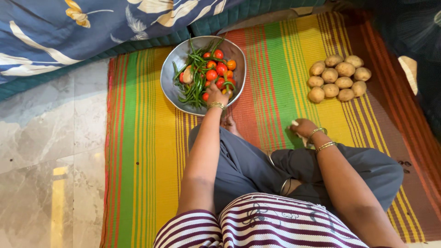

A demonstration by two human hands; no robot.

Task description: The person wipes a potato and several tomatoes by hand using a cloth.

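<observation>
A striped mat [147, 138] in green, yellow, red and orange covers most of the floor, with pale marble tile [46, 151] along its left side and a blue flowered quilt [69, 27] lying across the top left corner. The person sits cross-legged on the mat in grey trousers [248, 165] and a maroon-and-white striped top [257, 225]. A wide metal bowl [171, 87] stands on the mat in front of the left knee, touching the quilt's edge at the back; it holds long green chillies [195, 76] piled with small red and orange tomatoes [216, 69]. To the right, well apart from the bowl, a cluster of potatoes [337, 78] lies bare on the mat. The left hand [217, 95] reaches into the near rim of the bowl, fingers curled down among the tomatoes and chillies; whether it has closed on one of them cannot be told. The right hand [302, 127] rests on the mat by the right knee, between the knee and the potatoes, closed loosely around something small and pale that is mostly hidden. Gold bangles [321, 140] sit on both wrists.
</observation>
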